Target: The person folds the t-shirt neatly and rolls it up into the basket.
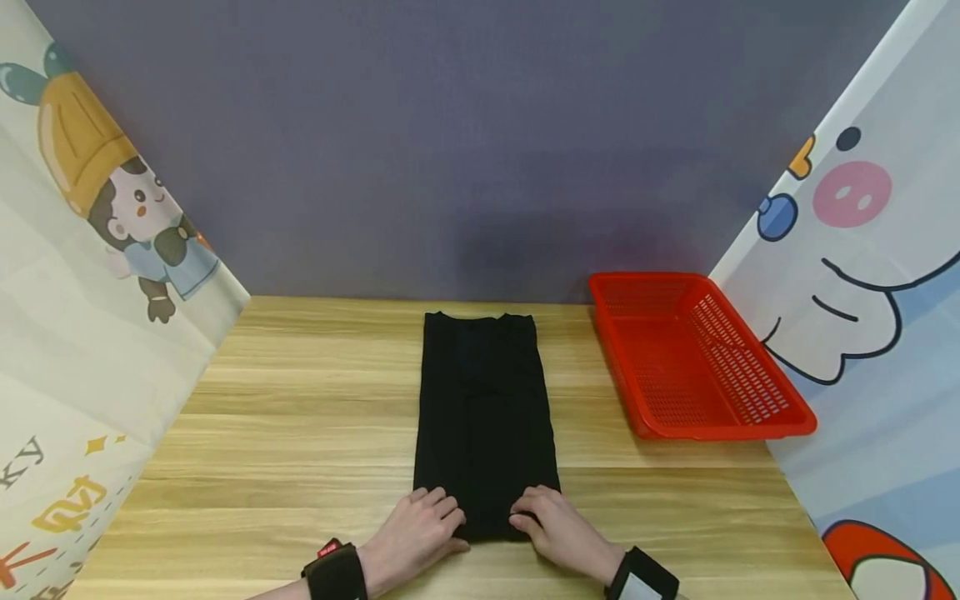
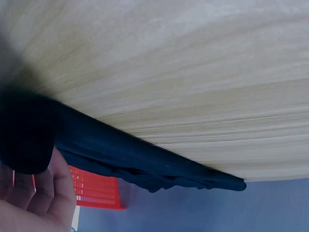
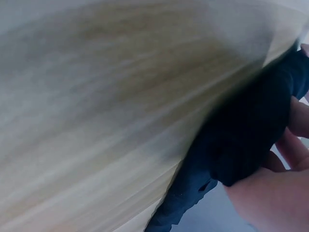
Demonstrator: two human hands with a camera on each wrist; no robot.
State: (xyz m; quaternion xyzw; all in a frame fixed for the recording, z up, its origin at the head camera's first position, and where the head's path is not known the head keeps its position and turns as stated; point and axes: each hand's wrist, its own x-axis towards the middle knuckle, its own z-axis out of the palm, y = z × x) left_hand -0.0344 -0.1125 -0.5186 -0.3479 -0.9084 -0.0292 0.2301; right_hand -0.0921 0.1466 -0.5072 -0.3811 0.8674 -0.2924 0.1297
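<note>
"On the counter (image 1: 300,417), over at the far right, what sits there?"

"A red basket (image 1: 720,433), shallow and open-topped, near the printed panel (image 1: 840,317) on my right. I can see its red floor and its walls pierced with small slots. From my left wrist a corner of it shows beyond the cloth."

"And where is that black cloth (image 1: 487,400)?"

"Outside the basket, to its left and apart from it. It lies as a long, narrow rectangle running away from me, its far end close to the grey back wall (image 1: 465,150). Seen from the left wrist, its side edge shows layers, the lower one wavy."

"What are your fingers doing?"

"Grasping, on both sides. My left hand (image 1: 420,529) grips the near left corner, and my right hand (image 1: 558,529) pinches the near right corner between thumb and fingers. Up close, the fabric bunches at each grip. I wear a black band (image 1: 337,573) on my left wrist and another on my right."
</note>
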